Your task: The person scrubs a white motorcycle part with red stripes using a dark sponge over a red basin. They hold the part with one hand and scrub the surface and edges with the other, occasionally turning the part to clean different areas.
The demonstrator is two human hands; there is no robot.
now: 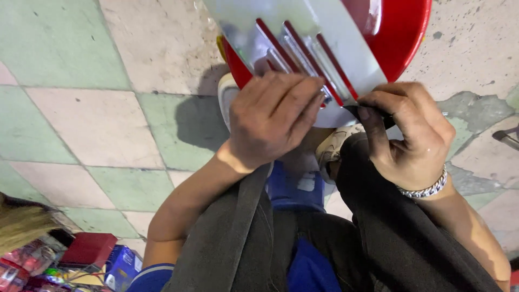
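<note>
Worn green-and-pink tiled floor [102,130] underfoot

head cam | looked steeply down from above | close over lap and hands, red-and-white panel [324,48] at far edge | tiled floor [97,124] left | single view
</note>
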